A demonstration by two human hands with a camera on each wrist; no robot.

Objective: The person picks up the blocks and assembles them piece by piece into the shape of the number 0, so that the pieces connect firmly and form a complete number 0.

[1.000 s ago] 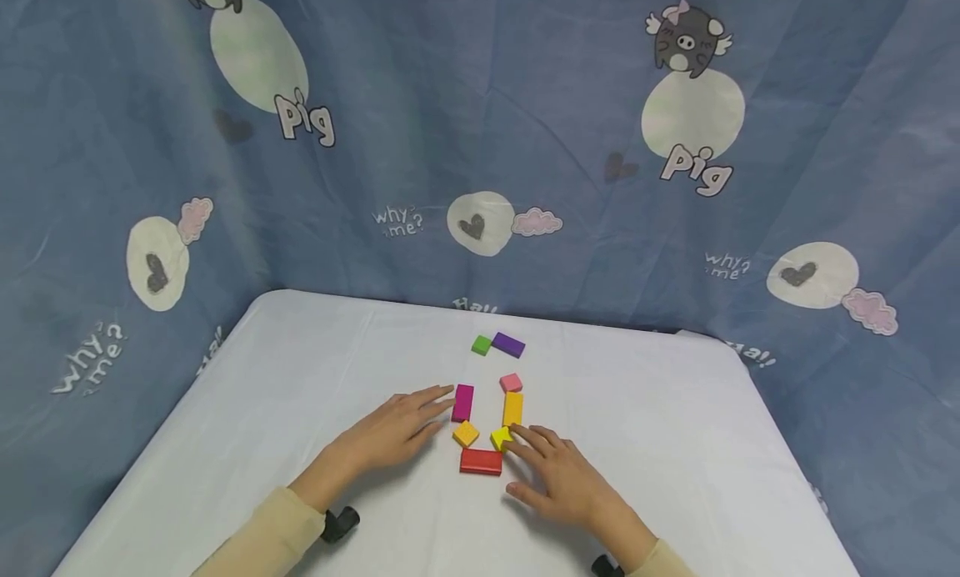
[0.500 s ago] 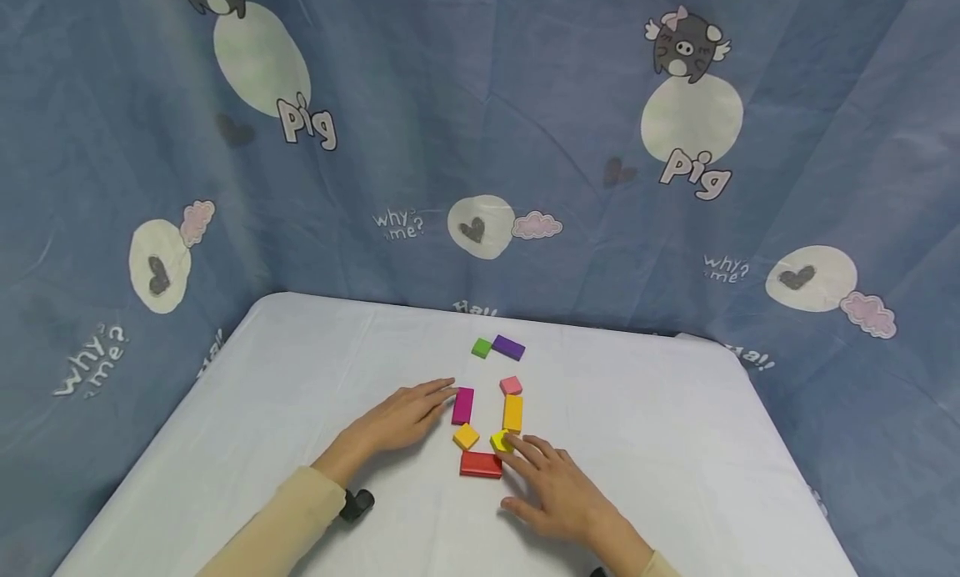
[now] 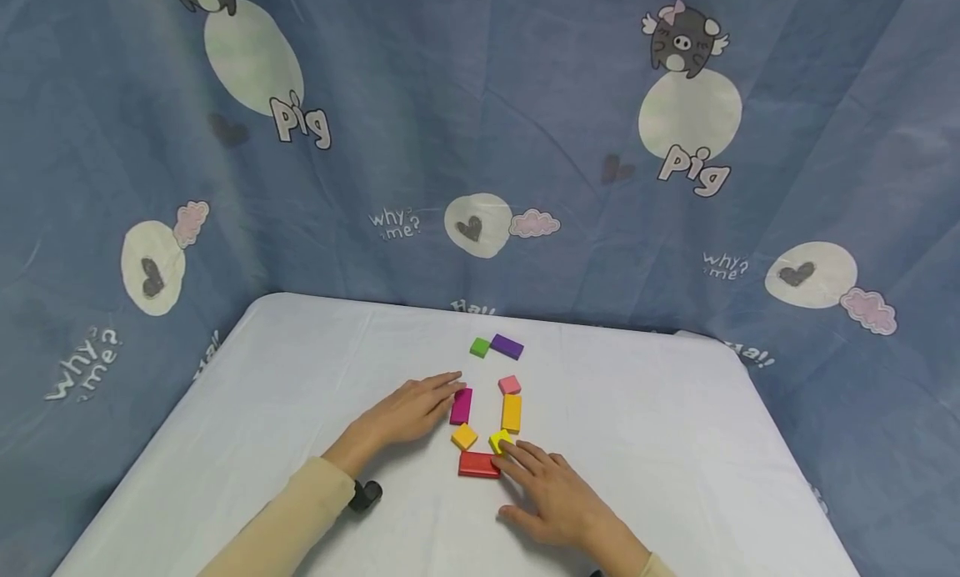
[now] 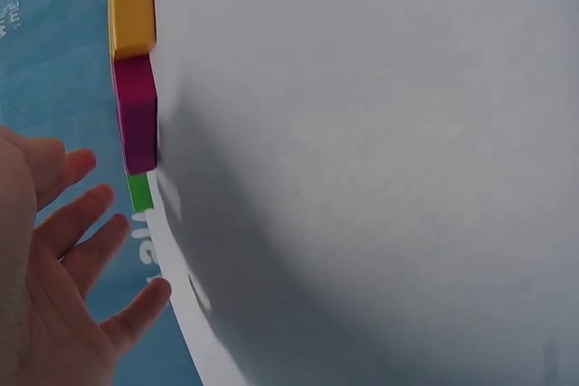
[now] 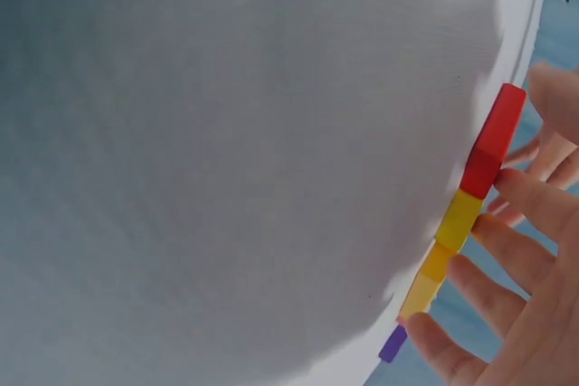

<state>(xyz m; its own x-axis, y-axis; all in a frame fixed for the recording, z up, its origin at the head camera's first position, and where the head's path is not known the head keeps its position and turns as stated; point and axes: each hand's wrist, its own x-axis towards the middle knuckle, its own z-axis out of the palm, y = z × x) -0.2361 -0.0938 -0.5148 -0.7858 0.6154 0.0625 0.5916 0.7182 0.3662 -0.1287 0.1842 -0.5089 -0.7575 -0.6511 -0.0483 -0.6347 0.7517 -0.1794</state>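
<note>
Left hand [image 3: 408,412], fingers spread, is at nine o'clock of the magenta rectangular block [image 3: 461,408]; right hand [image 3: 553,495] (likewise spread) is at four o'clock of the red rectangular block [image 3: 476,464]

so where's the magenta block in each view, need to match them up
Head: magenta block lower middle, by the left hand.
Left wrist: upper left, between the orange block and green block.
Right wrist: not visible.
Shared landmark: red block, lower middle in head, top edge in left wrist, right side in right wrist.
</note>
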